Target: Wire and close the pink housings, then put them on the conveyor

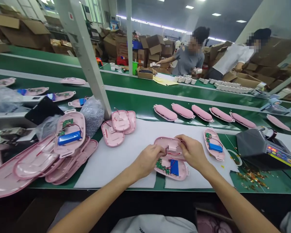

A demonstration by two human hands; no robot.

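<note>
Head view: left hand (147, 159) pinches wires (167, 150); right hand (193, 151) pinches pink shell (169, 141), partly hiding it.

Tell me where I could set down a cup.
Most room: the white sheet, between the pink shell pile and the left hand. A smaller green patch lies between the small pink shells and the row of pink cases. Crowded: around that pile, and among orange scraps beside the grey machine.

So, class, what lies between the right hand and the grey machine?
In the head view, a pink shell with a blue battery, then a pale curved band nearer the grey machine.
</note>
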